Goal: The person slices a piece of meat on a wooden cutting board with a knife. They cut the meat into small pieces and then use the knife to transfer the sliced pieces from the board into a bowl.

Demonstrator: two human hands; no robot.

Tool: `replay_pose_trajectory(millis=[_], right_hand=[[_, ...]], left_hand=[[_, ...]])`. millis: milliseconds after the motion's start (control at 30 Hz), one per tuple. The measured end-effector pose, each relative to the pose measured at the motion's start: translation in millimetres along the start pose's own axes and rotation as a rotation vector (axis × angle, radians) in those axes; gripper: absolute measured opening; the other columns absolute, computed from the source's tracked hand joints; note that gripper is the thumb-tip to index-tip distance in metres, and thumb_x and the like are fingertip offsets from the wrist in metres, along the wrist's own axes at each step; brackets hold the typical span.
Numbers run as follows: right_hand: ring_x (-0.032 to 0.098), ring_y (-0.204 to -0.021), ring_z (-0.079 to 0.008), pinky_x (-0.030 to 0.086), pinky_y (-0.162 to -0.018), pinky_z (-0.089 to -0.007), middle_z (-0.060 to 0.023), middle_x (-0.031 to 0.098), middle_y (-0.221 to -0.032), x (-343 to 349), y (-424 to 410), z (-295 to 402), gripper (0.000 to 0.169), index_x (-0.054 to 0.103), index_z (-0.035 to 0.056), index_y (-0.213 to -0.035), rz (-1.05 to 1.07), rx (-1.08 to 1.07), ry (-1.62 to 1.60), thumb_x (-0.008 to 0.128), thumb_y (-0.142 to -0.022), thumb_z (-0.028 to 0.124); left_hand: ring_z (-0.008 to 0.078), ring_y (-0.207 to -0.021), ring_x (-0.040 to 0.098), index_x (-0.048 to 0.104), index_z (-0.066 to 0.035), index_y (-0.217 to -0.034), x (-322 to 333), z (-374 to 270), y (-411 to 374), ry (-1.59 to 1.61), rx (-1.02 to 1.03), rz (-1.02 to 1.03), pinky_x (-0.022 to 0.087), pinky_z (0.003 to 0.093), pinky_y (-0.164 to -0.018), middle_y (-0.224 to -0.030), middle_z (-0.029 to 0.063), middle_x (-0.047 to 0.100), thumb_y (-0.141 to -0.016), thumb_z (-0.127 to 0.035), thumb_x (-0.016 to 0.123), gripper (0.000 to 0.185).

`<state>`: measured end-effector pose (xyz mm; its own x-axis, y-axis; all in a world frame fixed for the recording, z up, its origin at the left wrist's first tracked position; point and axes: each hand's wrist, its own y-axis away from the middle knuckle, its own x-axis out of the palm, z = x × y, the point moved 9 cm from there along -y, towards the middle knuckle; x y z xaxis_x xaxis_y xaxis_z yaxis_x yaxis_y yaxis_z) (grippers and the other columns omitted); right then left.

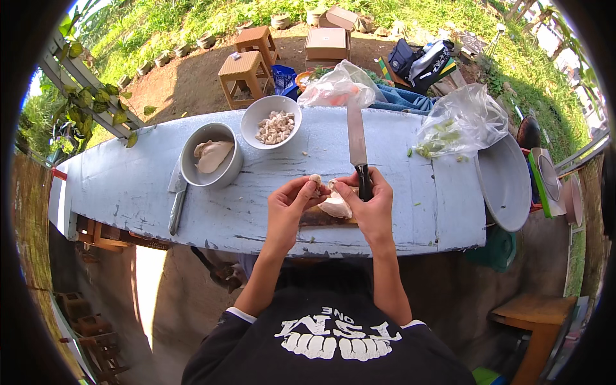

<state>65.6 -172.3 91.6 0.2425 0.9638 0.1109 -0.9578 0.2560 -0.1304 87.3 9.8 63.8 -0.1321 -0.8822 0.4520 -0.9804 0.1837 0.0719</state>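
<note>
My left hand pinches a small pale piece of food, which looks like cooked chicken. Close beside it, my right hand grips the black handle of a kitchen knife, blade pointing away from me. Thumb and finger of that hand also hold a pale bit. Beneath my hands a larger pale chunk rests on a brown wooden board, partly hidden. Diced pale pieces fill part of a white bowl. A metal pot contains a big pale piece.
A second knife lies left of the pot on the light-blue table. At the right are a plastic bag with green vegetable pieces and a large metal basin. Another clear bag sits at the far edge. A cat is below the table.
</note>
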Motion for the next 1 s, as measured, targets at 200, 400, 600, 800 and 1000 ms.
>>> replay_pose_trajectory(millis=[200,400,600,800,1000], right_hand=[[0.069,-0.09,-0.0063,0.054,-0.077,-0.0237,-0.0053,0.078,-0.099,19,0,9,0.03,0.064,0.0024,-0.102,0.053,0.057,0.097,0.088,-0.09,0.014],[0.069,-0.087,-0.008,0.055,-0.076,-0.025,-0.0078,0.076,-0.098,20,-5,-1,0.033,0.062,0.0041,-0.105,0.046,0.128,-0.028,0.089,-0.09,0.015],[0.069,-0.086,-0.0085,0.056,-0.076,-0.025,-0.0095,0.076,-0.097,22,-17,-5,0.031,0.06,0.0057,-0.102,-0.006,0.188,-0.014,0.088,-0.09,0.011],[0.068,-0.083,-0.0084,0.054,-0.077,-0.026,-0.0095,0.076,-0.094,35,-53,6,0.034,0.058,0.0067,-0.099,-0.072,0.05,0.026,0.089,-0.088,0.012],[0.067,-0.082,-0.0082,0.053,-0.075,-0.0275,-0.0078,0.077,-0.092,92,-114,0,0.032,0.062,0.0041,-0.1,0.111,-0.033,0.302,0.089,-0.087,0.014]], left_hand=[[0.0187,-0.099,0.076,0.073,0.006,-0.12,2,-5,-2,-0.154,0.003,0.051,0.064,0.0336,-0.093,-0.109,0.0137,0.078,-0.105,-0.013,0.07,0.024],[0.016,-0.097,0.075,0.069,0.006,-0.127,0,-4,-6,-0.167,-0.032,0.121,0.063,0.0302,-0.09,-0.108,0.0128,0.078,-0.102,-0.009,0.074,0.029],[0.0165,-0.095,0.076,0.069,0.003,-0.118,-10,-8,-21,-0.15,-0.023,0.107,0.062,0.0312,-0.086,-0.104,0.0119,0.078,-0.098,-0.006,0.076,0.022],[0.0162,-0.092,0.076,0.068,0.002,-0.109,-36,-29,-45,-0.087,0.083,-0.007,0.062,0.03,-0.085,-0.1,0.0112,0.078,-0.099,-0.004,0.076,0.014],[0.0163,-0.097,0.075,0.069,0.004,-0.112,-87,-63,-72,-0.09,0.239,-0.218,0.062,0.0295,-0.089,-0.104,0.0126,0.078,-0.099,-0.006,0.076,0.017]])
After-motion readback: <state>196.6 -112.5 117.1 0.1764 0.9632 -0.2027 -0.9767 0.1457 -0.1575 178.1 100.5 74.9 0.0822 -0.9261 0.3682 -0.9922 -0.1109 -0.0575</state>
